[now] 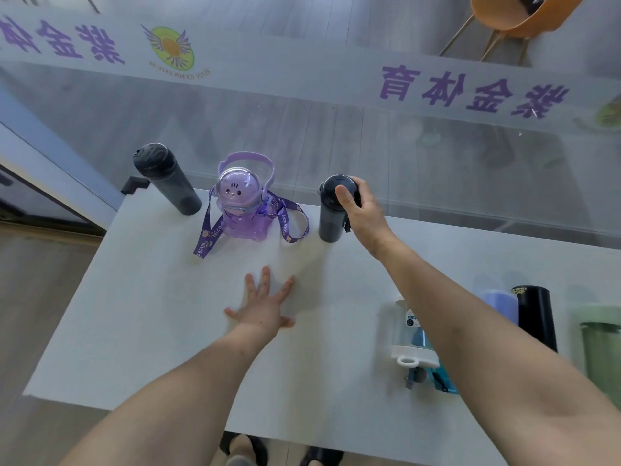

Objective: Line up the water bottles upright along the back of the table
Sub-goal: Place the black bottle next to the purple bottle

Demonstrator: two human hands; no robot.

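Three bottles stand upright along the back of the white table: a dark grey bottle at the left, a purple cartoon bottle with a handle and lanyard, and a second dark grey bottle. My right hand grips that second bottle around its cap. My left hand lies flat on the table with fingers spread, holding nothing. At the right, a clear bottle with white and blue parts lies on its side, partly hidden by my right arm, next to a black bottle and a green bottle.
A glass wall with purple lettering rises right behind the table's back edge. A pale purple object shows behind my right arm. An orange chair stands beyond the glass. My feet show below the table's front edge.
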